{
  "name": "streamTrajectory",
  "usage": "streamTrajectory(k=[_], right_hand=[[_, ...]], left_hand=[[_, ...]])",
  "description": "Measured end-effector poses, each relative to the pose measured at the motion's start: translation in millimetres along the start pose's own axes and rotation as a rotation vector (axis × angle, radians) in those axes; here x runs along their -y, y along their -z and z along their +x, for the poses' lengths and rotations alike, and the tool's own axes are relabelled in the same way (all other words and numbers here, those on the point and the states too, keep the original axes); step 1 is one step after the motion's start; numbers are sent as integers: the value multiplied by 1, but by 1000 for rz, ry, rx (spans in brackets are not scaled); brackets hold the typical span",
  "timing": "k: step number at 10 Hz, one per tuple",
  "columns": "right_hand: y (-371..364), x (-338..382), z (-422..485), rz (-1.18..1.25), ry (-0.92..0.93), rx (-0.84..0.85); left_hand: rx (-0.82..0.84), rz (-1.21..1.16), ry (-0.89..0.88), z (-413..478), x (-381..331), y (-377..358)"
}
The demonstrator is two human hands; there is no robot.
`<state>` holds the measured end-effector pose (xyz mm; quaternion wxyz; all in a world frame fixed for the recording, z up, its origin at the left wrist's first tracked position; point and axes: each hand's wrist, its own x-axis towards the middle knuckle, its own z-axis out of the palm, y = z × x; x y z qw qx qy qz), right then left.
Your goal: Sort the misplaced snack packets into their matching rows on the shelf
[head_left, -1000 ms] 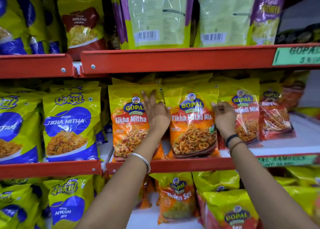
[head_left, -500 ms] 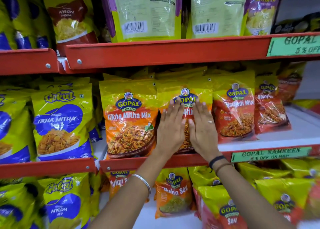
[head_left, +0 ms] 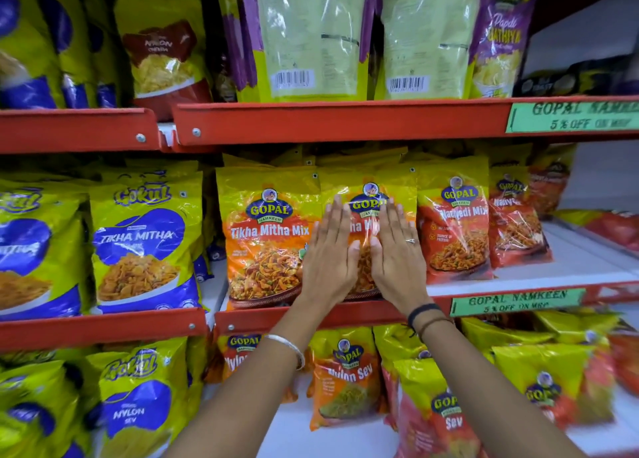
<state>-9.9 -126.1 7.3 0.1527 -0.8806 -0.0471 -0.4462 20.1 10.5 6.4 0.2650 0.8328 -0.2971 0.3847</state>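
Note:
On the middle red shelf point(head_left: 345, 316) stand two orange-and-yellow Gopal Tikha Mitha Mix packets. My left hand point(head_left: 330, 253) and my right hand point(head_left: 392, 250) lie flat, side by side, on the front of the right-hand Tikha Mitha Mix packet point(head_left: 368, 194), fingers pointing up. Neither hand grips it. The left-hand Tikha Mitha Mix packet point(head_left: 266, 236) stands untouched beside my left hand. To the right stand red Navyedi Mix packets point(head_left: 456, 229).
Blue-and-yellow Gokul Tikha Mitha packets point(head_left: 141, 243) fill the left bay. Green packets with barcodes point(head_left: 311, 35) stand on the top shelf. Nylon Sev packets point(head_left: 345, 378) fill the bottom shelf. White bare shelf board point(head_left: 587, 253) shows at the right.
A second ago my hands were at the packet's two sides; they came together flat on its front. Since half a second ago they stay pressed there.

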Motion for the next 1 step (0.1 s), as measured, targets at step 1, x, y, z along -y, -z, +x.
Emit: streamTrajectory(k=[1], right_hand=[[26,45,17,102,62,-129]], left_hand=[[-148,-43,-10,4,-1,47]])
